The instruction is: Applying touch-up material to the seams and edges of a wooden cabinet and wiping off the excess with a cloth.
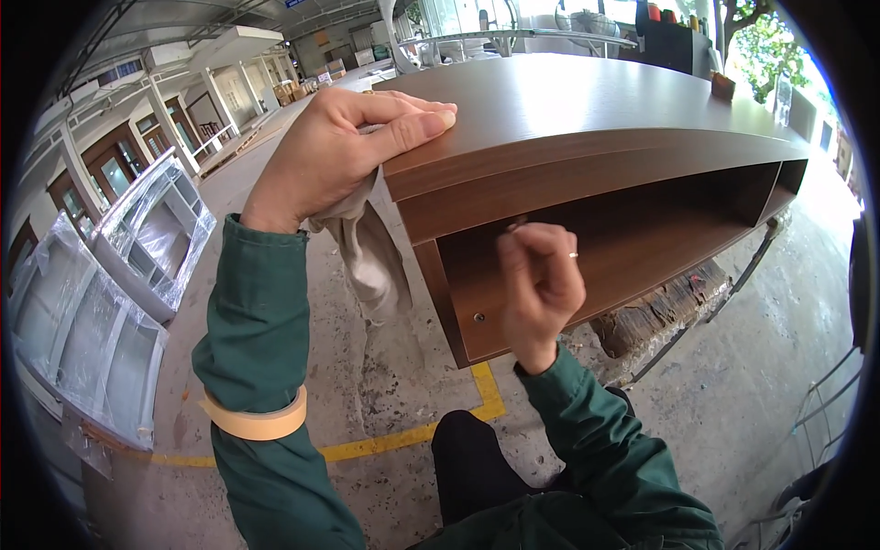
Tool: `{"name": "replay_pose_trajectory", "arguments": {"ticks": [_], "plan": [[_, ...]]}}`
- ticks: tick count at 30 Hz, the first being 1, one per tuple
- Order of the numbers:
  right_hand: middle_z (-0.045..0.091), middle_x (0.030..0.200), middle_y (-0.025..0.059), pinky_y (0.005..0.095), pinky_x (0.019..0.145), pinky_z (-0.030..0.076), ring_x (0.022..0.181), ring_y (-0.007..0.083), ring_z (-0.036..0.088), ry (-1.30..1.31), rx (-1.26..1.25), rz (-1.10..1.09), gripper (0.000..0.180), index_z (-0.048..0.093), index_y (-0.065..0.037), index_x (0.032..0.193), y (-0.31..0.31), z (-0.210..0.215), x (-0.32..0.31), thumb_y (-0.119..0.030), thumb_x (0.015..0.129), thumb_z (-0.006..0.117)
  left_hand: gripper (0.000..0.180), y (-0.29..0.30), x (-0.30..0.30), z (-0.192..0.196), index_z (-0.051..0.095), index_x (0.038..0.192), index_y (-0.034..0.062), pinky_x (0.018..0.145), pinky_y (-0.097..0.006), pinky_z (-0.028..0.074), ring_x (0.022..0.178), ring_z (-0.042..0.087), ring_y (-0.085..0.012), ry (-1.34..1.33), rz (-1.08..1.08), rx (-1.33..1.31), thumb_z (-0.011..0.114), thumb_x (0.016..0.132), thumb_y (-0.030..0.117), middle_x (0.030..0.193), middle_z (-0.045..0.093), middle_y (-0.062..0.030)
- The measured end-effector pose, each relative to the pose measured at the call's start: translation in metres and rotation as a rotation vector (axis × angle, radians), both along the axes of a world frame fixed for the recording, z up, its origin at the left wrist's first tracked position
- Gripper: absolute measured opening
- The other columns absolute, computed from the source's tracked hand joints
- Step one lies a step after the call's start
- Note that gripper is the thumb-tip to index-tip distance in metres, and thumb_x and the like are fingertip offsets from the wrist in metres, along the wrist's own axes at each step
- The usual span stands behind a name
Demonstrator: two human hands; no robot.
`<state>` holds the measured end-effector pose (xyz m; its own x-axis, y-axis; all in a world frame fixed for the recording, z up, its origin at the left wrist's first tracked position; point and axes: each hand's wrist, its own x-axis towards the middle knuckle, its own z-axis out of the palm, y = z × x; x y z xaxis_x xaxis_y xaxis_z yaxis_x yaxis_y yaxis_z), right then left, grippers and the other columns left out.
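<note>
A brown wooden cabinet (550,174), with a smooth wide top and an open-fronted compartment, stands before me. My left hand (353,147) is closed at its near left top corner, thumb and fingertips lying on the top edge. From under that hand hangs a beige cloth (368,261). My right hand (545,284) is in front of the compartment opening, fingers curled and pinched together. Whatever its fingertips hold is too small to make out. A small round metal fitting (478,317) sits in the compartment's floor panel, near the left side.
A roll of tan tape (257,420) circles my left sleeve. Plastic-wrapped frames (87,312) lean at the left. Below the cabinet is a worn padded support (665,307) on a metal stand. A small brown block (723,86) and a clear bottle (782,99) stand on its top.
</note>
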<state>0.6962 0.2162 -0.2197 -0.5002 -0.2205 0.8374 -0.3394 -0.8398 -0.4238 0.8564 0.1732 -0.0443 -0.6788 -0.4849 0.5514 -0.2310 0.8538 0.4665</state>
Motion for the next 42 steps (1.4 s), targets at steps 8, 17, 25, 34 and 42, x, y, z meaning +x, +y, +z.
{"name": "replay_pose_trajectory", "arguments": {"ticks": [8, 17, 25, 34, 42], "plan": [[0.063, 0.081, 0.0067, 0.0282, 0.07, 0.041, 0.079, 0.0196, 0.052, 0.155, 0.017, -0.022, 0.012, 0.062, 0.0, 0.085, 0.004, 0.004, 0.024, 0.007, 0.077, 0.069, 0.022, -0.002, -0.001, -0.002, 0.073, 0.1, 0.0007, 0.091, -0.028, 0.049, 0.102, 0.064, -0.0183, 0.024, 0.001, -0.049, 0.065, 0.091, 0.019, 0.107, 0.07, -0.0133], [0.064, 0.083, 0.0063, 0.0311, 0.069, 0.043, 0.079, 0.0216, 0.054, 0.061, 0.034, -0.06, 0.016, 0.066, -0.003, 0.086, 0.0, -0.001, 0.014, 0.008, 0.076, 0.069, 0.024, -0.001, 0.0, -0.003, 0.072, 0.105, 0.0021, 0.091, -0.028, 0.05, 0.101, 0.065, -0.0175, 0.005, 0.025, -0.05, 0.063, 0.093, 0.021, 0.108, 0.07, -0.0132], [0.061, 0.078, 0.0042, 0.0329, 0.068, 0.043, 0.077, 0.024, 0.053, 0.285, -0.016, -0.201, 0.022, 0.068, -0.006, 0.086, 0.007, 0.012, 0.015, 0.008, 0.07, 0.07, 0.023, -0.001, -0.005, -0.004, 0.072, 0.105, 0.0032, 0.088, -0.027, 0.051, 0.098, 0.066, -0.0163, 0.029, 0.023, -0.074, 0.064, 0.093, 0.021, 0.106, 0.071, -0.0122], [0.061, 0.078, 0.0039, 0.0304, 0.061, 0.042, 0.072, 0.0209, 0.053, 0.481, -0.103, -0.247, 0.018, 0.067, -0.004, 0.084, 0.03, 0.03, -0.014, 0.006, 0.07, 0.073, 0.023, -0.003, -0.002, -0.009, 0.073, 0.105, 0.0045, 0.087, -0.025, 0.051, 0.096, 0.066, -0.0146, 0.025, 0.111, -0.058, 0.066, 0.092, 0.022, 0.103, 0.072, -0.0095], [0.059, 0.075, 0.0026, 0.0302, 0.056, 0.042, 0.067, 0.0189, 0.051, 0.711, -0.052, -0.228, 0.026, 0.072, -0.007, 0.088, 0.046, 0.05, -0.016, 0.006, 0.065, 0.074, 0.025, -0.002, -0.001, -0.007, 0.073, 0.105, 0.0052, 0.085, -0.025, 0.051, 0.092, 0.065, -0.0126, 0.018, 0.11, -0.013, 0.067, 0.091, 0.025, 0.099, 0.073, -0.0069]]}}
